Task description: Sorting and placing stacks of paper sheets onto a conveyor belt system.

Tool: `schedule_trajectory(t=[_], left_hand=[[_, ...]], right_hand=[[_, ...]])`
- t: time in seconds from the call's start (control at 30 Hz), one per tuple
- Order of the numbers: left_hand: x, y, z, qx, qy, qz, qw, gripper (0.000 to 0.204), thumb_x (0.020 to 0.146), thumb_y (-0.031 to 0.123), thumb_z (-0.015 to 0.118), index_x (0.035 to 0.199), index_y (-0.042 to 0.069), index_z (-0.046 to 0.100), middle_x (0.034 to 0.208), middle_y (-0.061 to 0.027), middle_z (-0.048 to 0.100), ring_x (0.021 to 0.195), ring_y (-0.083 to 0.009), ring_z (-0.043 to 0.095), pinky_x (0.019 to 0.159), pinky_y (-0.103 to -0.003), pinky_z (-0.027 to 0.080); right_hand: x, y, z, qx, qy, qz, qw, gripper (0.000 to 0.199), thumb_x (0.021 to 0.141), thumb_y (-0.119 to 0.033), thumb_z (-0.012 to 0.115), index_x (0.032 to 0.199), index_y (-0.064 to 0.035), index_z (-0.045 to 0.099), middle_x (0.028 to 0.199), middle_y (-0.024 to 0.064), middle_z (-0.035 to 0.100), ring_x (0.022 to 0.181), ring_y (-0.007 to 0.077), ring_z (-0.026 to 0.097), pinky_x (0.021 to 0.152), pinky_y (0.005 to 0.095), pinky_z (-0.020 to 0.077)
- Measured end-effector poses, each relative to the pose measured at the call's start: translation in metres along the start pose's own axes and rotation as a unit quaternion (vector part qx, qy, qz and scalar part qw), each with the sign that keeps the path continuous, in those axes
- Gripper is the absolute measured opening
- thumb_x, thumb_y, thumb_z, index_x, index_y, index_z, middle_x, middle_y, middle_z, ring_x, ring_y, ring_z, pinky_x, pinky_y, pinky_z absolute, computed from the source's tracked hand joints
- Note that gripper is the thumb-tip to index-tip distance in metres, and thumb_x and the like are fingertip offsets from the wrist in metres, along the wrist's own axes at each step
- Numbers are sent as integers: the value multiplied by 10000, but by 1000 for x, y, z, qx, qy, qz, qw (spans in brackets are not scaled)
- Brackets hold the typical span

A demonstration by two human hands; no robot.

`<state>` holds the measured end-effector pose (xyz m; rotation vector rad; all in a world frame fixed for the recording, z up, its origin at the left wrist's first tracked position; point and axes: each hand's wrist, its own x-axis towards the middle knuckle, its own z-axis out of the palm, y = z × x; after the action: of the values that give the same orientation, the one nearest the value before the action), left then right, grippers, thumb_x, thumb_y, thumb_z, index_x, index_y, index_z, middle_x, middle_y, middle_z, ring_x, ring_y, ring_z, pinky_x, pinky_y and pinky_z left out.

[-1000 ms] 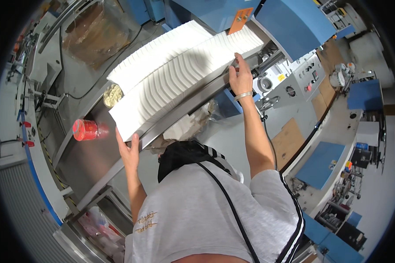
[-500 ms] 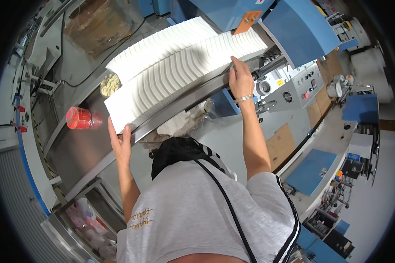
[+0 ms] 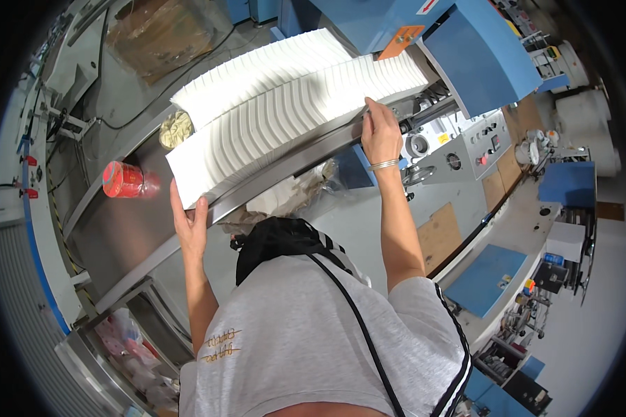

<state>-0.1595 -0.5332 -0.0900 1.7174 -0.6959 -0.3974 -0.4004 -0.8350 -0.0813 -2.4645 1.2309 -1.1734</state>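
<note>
Two long rows of folded white paper sheets, standing packed side by side, lie on a metal table. My left hand (image 3: pixel 190 226) grips the left end of the near row (image 3: pixel 257 139), with fingers at its outer corner and thumb on its near side. Farther right, my right hand (image 3: pixel 382 135) has its fingers stretched out, fingertips at the near side of that row. A metal bracelet (image 3: pixel 383 165) circles the right wrist. Behind lies the far row (image 3: pixel 257 69), untouched by either hand.
A red round container (image 3: pixel 123 180) and a tub with pale yellow crumpled stuff (image 3: pixel 176 129) stand on the metal table (image 3: pixel 118 229). Blue machine housing (image 3: pixel 480 59) with an orange bracket (image 3: pixel 400 42) rises at the right end. A control panel (image 3: pixel 476 149) sits beyond my right hand.
The view has shifted slightly. My right hand has slid a little along the near row's side; my left hand keeps its place at the end.
</note>
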Motion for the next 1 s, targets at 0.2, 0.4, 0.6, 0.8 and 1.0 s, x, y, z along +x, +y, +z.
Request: schedule_trajectory(t=[0.2, 0.4, 0.6, 0.8, 1.0], left_hand=[[0, 0, -1, 8, -16, -22, 1000, 658, 924, 266, 595, 1456, 29, 289, 1401, -118, 422, 1190, -193, 451, 959, -301, 364], [8, -11, -6, -101, -27, -49, 993, 608, 949, 230, 547, 1460, 40, 279, 1361, -89, 445, 1152, -178, 485, 960, -310, 388], [25, -10, -13, -287, -5, -203, 936, 561, 962, 437, 466, 1390, 79, 413, 1324, -61, 506, 1154, -174, 501, 911, -345, 391], [46, 4, -4, -187, -35, -287, 939, 784, 900, 433, 595, 1425, -38, 254, 1429, -145, 393, 1342, -230, 329, 1107, -359, 214], [51, 22, -5, -120, -104, -269, 950, 870, 860, 463, 643, 1454, -8, 215, 1453, -180, 351, 1370, -251, 283, 1129, -366, 170]], right_hand=[[3, -5, 4, -26, 18, -3, 1000, 230, 837, -58, 595, 1056, -58, 667, 937, 163, 645, 872, 336, 622, 773, 397, 505], [18, -19, 5, 27, -44, 106, 993, 244, 857, -184, 611, 1019, -6, 651, 958, 180, 642, 873, 368, 607, 779, 427, 496], [28, -9, 17, 36, -106, 133, 985, 496, 798, -425, 683, 970, 40, 651, 805, 230, 639, 783, 381, 624, 739, 431, 497], [55, -7, 0, 136, -343, 304, 878, 843, 773, -554, 684, 1221, 137, 501, 851, 167, 647, 625, 142, 664, 485, 250, 466], [72, -2, 2, 183, -470, 344, 792, 984, 732, -603, 715, 1351, 72, 355, 1058, 161, 603, 731, 143, 692, 397, 181, 396]])
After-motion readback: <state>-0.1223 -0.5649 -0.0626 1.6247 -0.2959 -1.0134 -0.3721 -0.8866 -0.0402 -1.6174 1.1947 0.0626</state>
